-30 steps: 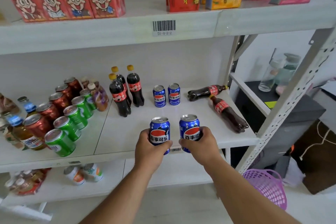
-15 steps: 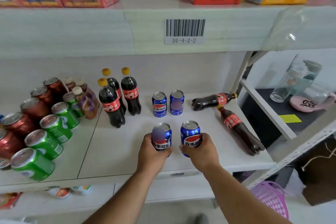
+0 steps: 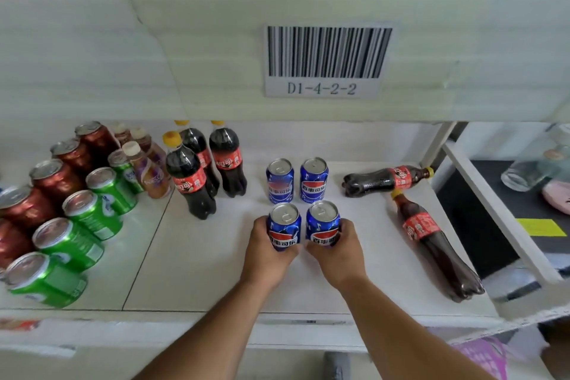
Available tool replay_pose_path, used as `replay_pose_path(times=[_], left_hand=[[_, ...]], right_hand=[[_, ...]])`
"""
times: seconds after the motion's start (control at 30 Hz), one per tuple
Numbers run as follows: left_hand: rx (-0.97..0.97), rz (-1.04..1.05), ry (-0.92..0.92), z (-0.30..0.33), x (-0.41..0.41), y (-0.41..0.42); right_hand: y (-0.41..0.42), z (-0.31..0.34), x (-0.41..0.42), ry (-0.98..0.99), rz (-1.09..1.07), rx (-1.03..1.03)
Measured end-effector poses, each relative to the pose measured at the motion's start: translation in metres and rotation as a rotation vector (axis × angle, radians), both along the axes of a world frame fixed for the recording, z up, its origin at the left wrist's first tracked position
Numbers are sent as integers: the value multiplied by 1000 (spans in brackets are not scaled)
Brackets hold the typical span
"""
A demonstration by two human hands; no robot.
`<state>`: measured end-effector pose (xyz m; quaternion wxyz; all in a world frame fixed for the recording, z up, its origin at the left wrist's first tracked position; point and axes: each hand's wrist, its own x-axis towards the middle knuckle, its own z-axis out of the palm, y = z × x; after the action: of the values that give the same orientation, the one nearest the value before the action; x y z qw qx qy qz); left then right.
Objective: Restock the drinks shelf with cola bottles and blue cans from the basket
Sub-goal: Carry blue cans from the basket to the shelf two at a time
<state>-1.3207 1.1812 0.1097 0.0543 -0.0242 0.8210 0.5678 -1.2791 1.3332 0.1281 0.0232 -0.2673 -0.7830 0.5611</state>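
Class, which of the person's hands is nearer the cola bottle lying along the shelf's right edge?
Right. The right hand is closer to the lying cola bottle; the left hand is farther left.

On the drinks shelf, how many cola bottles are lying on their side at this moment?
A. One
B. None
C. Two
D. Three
C: two cola bottles lie flat at the right of the shelf, one further back and one nearer the front edge, while the three others stand upright to the left of the blue cans.
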Motion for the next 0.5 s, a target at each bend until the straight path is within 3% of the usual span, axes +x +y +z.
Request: replay_pose_path(times=[0.33, 0.5], left_hand=[[-35, -70, 62, -13, 7, -5], [-73, -11, 56, -27, 15, -17]], right_hand=[[2, 2, 17, -3, 60, 48], [3, 7, 29, -26, 68, 144]])
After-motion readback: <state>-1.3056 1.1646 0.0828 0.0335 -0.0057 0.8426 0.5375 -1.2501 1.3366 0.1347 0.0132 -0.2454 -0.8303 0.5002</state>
